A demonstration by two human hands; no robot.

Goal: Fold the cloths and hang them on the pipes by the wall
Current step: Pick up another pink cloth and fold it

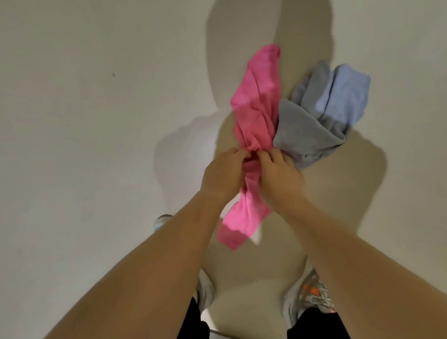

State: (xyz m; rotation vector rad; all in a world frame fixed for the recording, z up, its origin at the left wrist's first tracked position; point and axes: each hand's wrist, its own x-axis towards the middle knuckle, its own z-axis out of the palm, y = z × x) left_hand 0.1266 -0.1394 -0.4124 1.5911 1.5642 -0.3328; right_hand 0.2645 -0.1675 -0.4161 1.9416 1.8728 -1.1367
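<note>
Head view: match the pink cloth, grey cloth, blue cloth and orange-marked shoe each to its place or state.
1 pink cloth
2 grey cloth
3 blue cloth
4 orange-marked shoe

a worn on a foot
b gripped by left hand and right hand
c on the floor, touching the pink cloth
d bunched against the grey cloth, far right

Pairs: 1-b, 2-c, 3-d, 4-a

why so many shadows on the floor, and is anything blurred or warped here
Head view: several overlapping shadows of the person fall across the pale floor, suggesting more than one light; the crumpled pink cloth is slightly smeared below the left hand and right hand; the wide lens stretches the picture toward its bottom corners.
</note>
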